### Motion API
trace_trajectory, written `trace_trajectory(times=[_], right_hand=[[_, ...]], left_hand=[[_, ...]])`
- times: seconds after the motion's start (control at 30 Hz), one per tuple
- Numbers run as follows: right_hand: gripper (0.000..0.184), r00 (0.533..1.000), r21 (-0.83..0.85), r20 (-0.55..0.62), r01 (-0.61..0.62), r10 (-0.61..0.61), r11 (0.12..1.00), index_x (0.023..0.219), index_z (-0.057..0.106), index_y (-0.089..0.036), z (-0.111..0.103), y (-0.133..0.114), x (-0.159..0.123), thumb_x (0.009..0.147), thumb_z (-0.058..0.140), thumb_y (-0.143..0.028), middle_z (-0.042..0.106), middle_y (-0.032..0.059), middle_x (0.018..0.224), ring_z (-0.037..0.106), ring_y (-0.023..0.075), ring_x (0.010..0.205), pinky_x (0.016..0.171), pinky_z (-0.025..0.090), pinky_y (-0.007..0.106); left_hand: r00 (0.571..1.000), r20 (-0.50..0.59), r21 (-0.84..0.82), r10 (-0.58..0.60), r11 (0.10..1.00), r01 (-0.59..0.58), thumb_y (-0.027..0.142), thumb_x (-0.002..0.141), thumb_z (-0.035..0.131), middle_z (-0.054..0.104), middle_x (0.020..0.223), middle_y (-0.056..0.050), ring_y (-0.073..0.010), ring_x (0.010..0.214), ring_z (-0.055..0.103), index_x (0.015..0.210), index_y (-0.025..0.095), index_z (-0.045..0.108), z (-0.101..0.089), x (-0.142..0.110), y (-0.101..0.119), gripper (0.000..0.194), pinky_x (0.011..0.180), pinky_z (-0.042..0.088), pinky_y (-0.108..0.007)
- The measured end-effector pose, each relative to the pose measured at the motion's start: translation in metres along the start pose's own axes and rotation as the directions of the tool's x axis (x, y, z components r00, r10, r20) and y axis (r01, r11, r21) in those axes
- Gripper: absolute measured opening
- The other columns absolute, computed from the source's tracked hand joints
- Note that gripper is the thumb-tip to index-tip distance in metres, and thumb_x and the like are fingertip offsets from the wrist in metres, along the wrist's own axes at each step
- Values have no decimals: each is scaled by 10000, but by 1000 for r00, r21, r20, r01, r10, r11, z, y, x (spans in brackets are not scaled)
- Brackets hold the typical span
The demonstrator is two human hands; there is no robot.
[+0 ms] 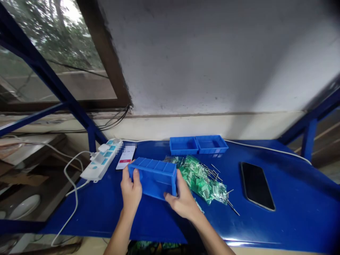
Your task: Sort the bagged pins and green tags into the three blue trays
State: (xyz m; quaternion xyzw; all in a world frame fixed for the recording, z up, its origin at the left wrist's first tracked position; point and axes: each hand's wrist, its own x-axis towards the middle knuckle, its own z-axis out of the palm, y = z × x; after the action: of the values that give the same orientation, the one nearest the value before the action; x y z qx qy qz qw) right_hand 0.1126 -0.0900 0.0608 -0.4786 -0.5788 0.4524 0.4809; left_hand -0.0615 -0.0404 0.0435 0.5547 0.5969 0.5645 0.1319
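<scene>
Between my two hands is a blue plastic bin (156,179), tipped on its side so its open face is turned toward me. My left hand (132,187) grips its left end, thumb on the front. On the right end, my right hand (183,198) is closed round the wall with the thumb at the lower rim. No contents show inside the bin. Just behind and to the right lies a pile of green-tinted plastic packets (199,179), with thin metal rods (214,174) loose beside them. The bin hides part of the pile.
Two blue trays (211,144) stand side by side near the wall. A white power strip (102,161) with plugs and cables and a lit phone (126,156) are at the left. A dark phone (257,186) lies at the right. Blue frame posts (309,140) flank the blue table (292,219).
</scene>
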Motion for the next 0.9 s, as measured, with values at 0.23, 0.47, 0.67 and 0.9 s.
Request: trace_trajectory(times=[0.23, 0.47, 0.67, 0.9], right_hand=[[649, 995, -19, 89, -52, 53, 998, 1262, 372, -228, 6, 3, 6, 650, 547, -96, 548, 56, 1132, 537, 219, 1036, 903, 441, 367], [586, 993, 3, 116, -31, 31, 1000, 1211, 424, -215, 20, 8, 25, 650, 532, -84, 571, 42, 1081, 553, 210, 1023, 915, 436, 362], [601, 999, -63, -16, -40, 39, 997, 1255, 403, -198, 22, 5, 26, 673, 522, -107, 572, 66, 1128, 552, 213, 1036, 902, 451, 342], [630, 998, -144, 4, -62, 64, 988, 1333, 341, -197, 32, -3, 26, 756, 587, -254, 581, 75, 1149, 565, 218, 1019, 882, 467, 347]], left_hand=[[998, -60, 62, -31, 998, 35, 386, 891, 441, 625, 1060, -103, -231, 979, 606, 1185, 172, 501, -12, -7, -9, 369, 854, 475, -328], [994, -107, 58, -26, 998, 32, 357, 895, 447, 606, 1092, -93, -211, 1010, 591, 1208, 182, 493, -23, 0, -14, 362, 884, 459, -296], [999, -26, -90, -45, 995, 43, 357, 898, 446, 601, 1115, -106, -222, 1057, 576, 1222, 177, 478, -7, 11, -23, 372, 911, 453, -311], [978, 197, -173, -74, 979, 109, 357, 898, 450, 566, 1230, -90, -226, 1147, 532, 1280, 223, 461, -10, 40, -40, 404, 985, 406, -343]])
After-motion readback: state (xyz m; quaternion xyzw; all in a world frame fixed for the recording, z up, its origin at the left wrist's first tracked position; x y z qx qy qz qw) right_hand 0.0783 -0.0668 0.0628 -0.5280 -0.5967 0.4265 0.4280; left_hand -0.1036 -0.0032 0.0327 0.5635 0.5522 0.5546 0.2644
